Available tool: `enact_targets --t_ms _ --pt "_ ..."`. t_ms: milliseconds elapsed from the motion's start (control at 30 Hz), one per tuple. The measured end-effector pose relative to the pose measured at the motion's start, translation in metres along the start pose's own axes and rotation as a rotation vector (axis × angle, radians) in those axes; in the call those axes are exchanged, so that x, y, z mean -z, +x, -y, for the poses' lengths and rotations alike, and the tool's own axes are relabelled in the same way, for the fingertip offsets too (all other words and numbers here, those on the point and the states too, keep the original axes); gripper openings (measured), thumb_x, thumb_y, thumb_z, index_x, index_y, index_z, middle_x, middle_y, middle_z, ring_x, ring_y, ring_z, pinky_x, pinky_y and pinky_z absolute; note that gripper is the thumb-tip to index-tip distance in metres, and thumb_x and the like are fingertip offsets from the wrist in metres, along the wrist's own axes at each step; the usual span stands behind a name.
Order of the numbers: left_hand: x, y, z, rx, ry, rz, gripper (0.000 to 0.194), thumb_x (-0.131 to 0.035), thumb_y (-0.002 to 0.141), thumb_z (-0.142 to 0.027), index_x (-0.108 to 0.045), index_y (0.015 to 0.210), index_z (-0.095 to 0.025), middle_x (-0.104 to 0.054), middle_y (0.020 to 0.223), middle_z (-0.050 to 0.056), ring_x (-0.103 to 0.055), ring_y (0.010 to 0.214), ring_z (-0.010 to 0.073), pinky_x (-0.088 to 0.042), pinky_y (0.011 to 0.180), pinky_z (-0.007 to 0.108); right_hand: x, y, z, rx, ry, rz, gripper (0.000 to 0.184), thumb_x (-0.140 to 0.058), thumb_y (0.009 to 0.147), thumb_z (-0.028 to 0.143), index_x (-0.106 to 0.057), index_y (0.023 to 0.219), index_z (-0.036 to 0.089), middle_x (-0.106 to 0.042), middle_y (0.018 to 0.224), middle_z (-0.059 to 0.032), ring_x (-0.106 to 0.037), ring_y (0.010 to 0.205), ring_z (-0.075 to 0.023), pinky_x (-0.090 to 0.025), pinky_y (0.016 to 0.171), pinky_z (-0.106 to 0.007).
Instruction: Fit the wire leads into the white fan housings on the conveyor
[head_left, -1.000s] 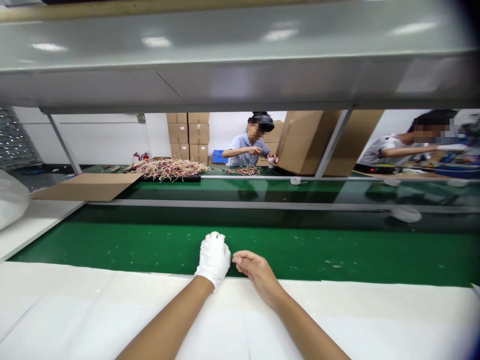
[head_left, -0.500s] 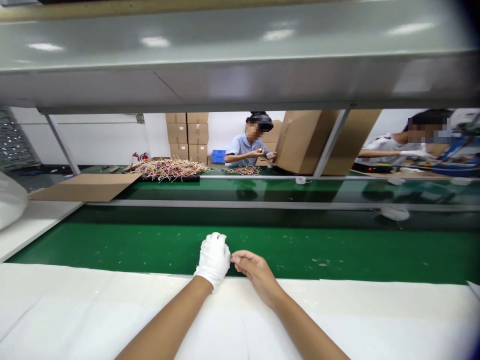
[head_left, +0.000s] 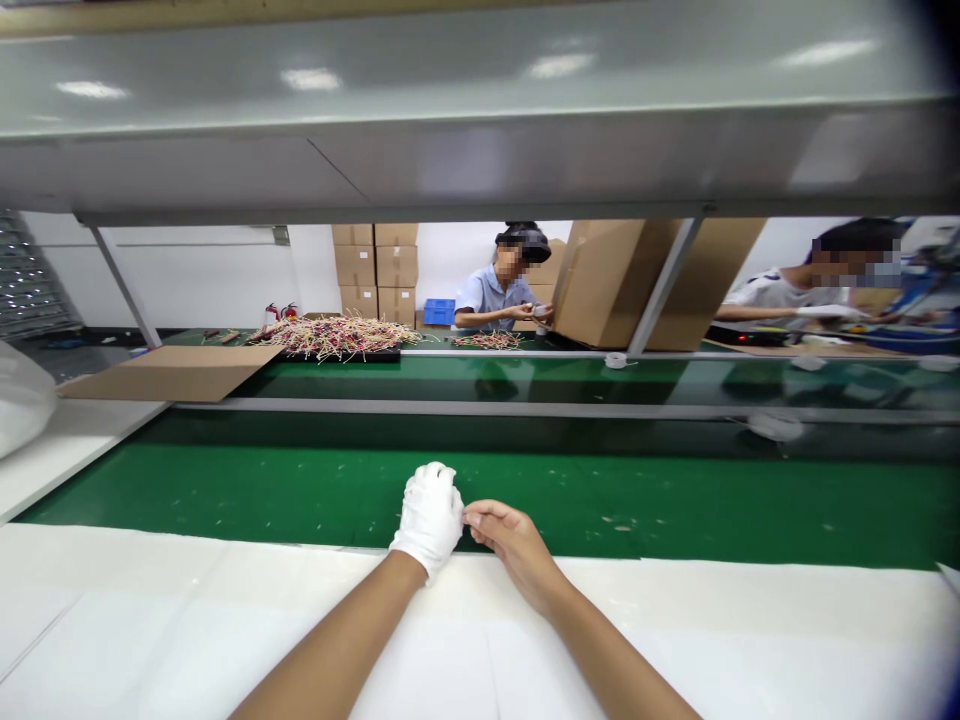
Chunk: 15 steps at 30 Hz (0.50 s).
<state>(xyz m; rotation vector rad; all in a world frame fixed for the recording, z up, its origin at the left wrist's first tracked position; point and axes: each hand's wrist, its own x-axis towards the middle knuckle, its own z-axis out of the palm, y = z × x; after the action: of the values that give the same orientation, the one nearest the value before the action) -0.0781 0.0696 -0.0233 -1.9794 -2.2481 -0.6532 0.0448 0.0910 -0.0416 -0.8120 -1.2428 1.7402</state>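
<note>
My left hand (head_left: 431, 518), in a white cotton glove, is curled into a closed fist over the near edge of a green conveyor belt (head_left: 600, 505). My right hand (head_left: 510, 545) is bare, and its bunched fingertips sit against the side of the glove. No held object shows in either hand. Both forearms rest over a white sheet (head_left: 187, 625) on the bench in front of the belt.
A co-worker (head_left: 502, 285) and a second person (head_left: 795, 295) work across the belts. Bundles of coloured wires (head_left: 336, 340) lie on a dark tray, with cardboard boxes (head_left: 607, 285) and a cardboard sheet (head_left: 172, 372) nearby. A metal rail (head_left: 525, 404) separates the belts.
My hands stay almost still. A small white roll on the far belt has moved to the right, and the co-worker's hands have shifted slightly.
</note>
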Motion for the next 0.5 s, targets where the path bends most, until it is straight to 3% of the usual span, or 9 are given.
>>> enact_targets --t_ms 200,367,500 --pt "-0.0047 -0.0007 0.0034 -0.01 0.008 0.083 0.022 -0.046 0.082 -0.03 -0.054 0.096 -0.015 -0.052 0.098 0.006 -0.049 0.091 0.018 -0.039 0.08 0.037 -0.0018 -0.0004 0.001 0.016 -0.014 0.002 0.023 -0.072 0.054 0.034 -0.066 0.068 0.016 -0.06 0.059 -0.0013 -0.047 0.055 -0.012 -0.036 0.057 -0.027" --pt "-0.003 -0.0001 0.0039 0.022 0.029 0.063 0.026 -0.043 0.084 -0.028 -0.05 0.106 -0.015 -0.048 0.11 0.008 -0.044 0.101 0.0201 -0.035 0.086 0.039 -0.0022 0.0001 0.0004 0.007 -0.008 -0.001 0.024 -0.072 0.054 0.034 -0.066 0.069 0.016 -0.062 0.062 -0.0021 -0.048 0.056 -0.0119 -0.036 0.058 -0.026" --pt "-0.0061 0.0007 0.0047 0.039 0.046 0.106 0.024 -0.045 0.083 -0.031 -0.053 0.098 -0.014 -0.051 0.102 0.007 -0.046 0.096 0.0193 -0.036 0.084 0.039 -0.0017 0.0 0.0004 0.01 -0.016 0.01 0.024 -0.072 0.055 0.034 -0.066 0.069 0.016 -0.06 0.059 -0.0013 -0.046 0.056 -0.0114 -0.035 0.057 -0.026"
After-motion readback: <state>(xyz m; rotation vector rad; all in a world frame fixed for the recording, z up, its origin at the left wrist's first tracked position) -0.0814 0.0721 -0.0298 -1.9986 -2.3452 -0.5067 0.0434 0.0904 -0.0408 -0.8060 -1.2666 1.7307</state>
